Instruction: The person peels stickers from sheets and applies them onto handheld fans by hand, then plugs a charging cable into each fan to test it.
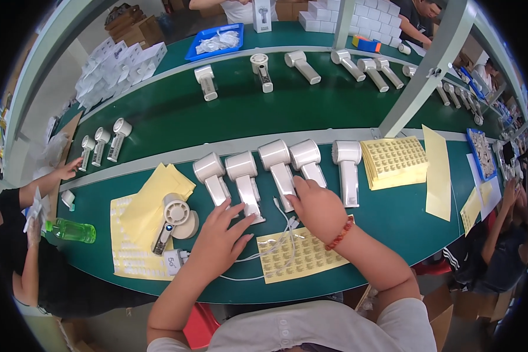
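Note:
Five white handheld fans stand out in a row before me, round heads away from me. My left hand (219, 237) has its fingers spread, the fingertips by the handles of the two leftmost fans, including the second fan (243, 182). My right hand (320, 205) is bent round the handle of the middle fan (278, 170), thumb against it; its other fingertips are partly hidden. The fourth fan (307, 158) lies beyond that hand, its handle end covered. Furthest right is the fifth fan (348, 173). Another fan (173, 220) rests on yellow sheets at my left.
A sticker sheet (305, 255) and white cable (240, 278) lie between my arms, a charger (173, 262) by my left forearm. Right stands a sticker stack (396, 161); left, a green bottle (76, 230). Beyond, a conveyor belt (229, 120) carries fans. A co-worker's hand (70, 169) is at left.

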Available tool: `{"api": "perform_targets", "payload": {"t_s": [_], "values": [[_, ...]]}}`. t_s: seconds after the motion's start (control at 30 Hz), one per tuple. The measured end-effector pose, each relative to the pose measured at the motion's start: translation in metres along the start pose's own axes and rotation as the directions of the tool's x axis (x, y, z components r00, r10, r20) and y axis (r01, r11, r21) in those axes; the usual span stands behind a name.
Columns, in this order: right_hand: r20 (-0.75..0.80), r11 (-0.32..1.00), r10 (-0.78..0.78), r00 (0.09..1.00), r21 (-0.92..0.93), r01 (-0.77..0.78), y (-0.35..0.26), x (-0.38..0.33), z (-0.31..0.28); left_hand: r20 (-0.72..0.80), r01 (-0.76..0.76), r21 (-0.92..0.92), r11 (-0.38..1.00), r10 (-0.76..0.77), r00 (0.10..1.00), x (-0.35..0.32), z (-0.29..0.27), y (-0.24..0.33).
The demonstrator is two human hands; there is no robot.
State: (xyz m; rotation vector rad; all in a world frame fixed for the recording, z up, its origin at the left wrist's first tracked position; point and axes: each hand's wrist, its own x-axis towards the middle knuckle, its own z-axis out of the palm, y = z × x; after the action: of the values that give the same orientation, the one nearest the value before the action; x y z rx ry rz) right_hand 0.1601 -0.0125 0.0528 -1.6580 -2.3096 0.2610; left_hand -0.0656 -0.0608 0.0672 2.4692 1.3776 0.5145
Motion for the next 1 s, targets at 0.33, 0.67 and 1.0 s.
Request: {"api": "perform_targets", "payload": {"t_s": [0.33, 0.67, 1.0], "values": [[0.013, 0.946, -0.103, 0.995, 0.309, 0.094, 0.045, -0.076, -0.025, -0.122, 0.027, -0.016, 1.000, -0.028, 0.992, 0.012, 0.012, 0.012], [0.162, 0.826, 0.160, 0.974, 0.519, -0.222, 0.070, -0.123, -0.024, -0.295, 0.314, 0.042, 0.949, -0.288, 0.911, 0.014, 0.025, 0.011], [0.173, 0.883, 0.018, 0.985, 0.460, -0.097, 0.072, -0.116, -0.031, -0.056, -0.234, -0.135, 0.963, 0.228, 0.972, 0.040, 0.048, 0.060]]}}
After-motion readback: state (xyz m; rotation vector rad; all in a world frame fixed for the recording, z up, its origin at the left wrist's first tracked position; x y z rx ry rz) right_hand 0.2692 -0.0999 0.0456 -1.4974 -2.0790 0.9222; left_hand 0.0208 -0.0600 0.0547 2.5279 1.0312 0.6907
